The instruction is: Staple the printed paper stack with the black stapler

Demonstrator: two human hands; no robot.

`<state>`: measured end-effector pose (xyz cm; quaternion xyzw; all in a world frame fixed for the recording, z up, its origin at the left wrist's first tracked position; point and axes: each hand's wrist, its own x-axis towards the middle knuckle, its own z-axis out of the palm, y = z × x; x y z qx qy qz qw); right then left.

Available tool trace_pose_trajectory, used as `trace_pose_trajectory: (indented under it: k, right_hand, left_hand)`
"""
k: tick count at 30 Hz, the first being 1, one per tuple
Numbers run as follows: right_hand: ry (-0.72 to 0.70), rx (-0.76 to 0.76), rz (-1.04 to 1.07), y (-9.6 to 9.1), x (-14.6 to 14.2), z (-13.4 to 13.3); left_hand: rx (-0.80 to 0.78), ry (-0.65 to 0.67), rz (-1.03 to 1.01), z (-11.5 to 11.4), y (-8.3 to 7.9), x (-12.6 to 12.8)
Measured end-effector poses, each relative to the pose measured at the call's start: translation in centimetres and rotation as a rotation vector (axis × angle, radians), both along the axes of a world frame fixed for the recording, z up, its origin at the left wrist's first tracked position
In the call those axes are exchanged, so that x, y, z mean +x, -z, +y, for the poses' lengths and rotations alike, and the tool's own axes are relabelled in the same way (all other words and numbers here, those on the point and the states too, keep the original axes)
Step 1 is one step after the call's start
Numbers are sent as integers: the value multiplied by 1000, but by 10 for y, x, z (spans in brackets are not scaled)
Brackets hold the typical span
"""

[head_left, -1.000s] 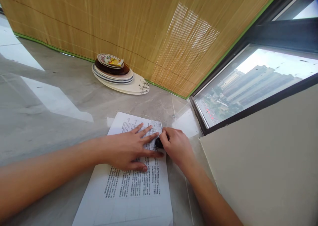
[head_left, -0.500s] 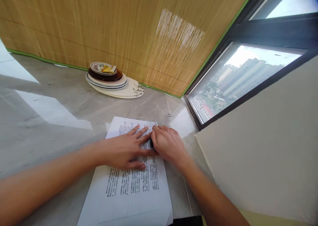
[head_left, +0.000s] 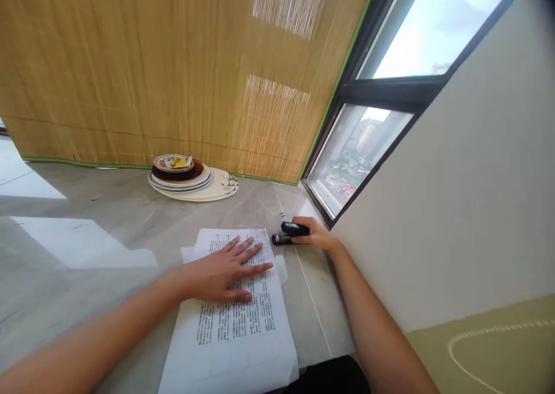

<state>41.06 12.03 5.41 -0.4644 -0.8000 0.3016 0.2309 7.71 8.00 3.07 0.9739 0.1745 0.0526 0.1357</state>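
Note:
Printed paper sheets (head_left: 243, 353) lie on the grey stone surface, with the corner of another sheet (head_left: 281, 268) showing past their right edge. My left hand (head_left: 225, 271) rests flat on the print, fingers spread. In my right hand (head_left: 318, 233) is a black stapler (head_left: 295, 230), gripped at its rear end. The stapler's jaws are apart and point left, just off the upper right edge of the paper.
A stack of plates (head_left: 180, 181) with a small yellow packet (head_left: 180, 162) on top sits by the bamboo blind (head_left: 151, 64). To the right are a dark-framed window (head_left: 347, 151) and a pale wall (head_left: 455, 197).
My right hand has moved right, off the paper's edge, and the stapler now shows clearly apart from the sheets. My left hand stays on the paper. The camera view has tilted up.

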Motion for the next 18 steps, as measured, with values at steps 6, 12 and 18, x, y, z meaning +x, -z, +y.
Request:
trace_pose_trajectory:
  k: [6, 12, 18]
  right_hand:
    - [516, 256, 213, 7, -41, -3]
    - [682, 234, 257, 1, -139, -66]
    - [446, 142, 17, 35, -193, -130]
  left_hand:
    - [25, 40, -39, 4, -4, -1]
    - [63, -729, -736, 41, -7, -29]
    - [15, -970, -759, 68, 4, -49]
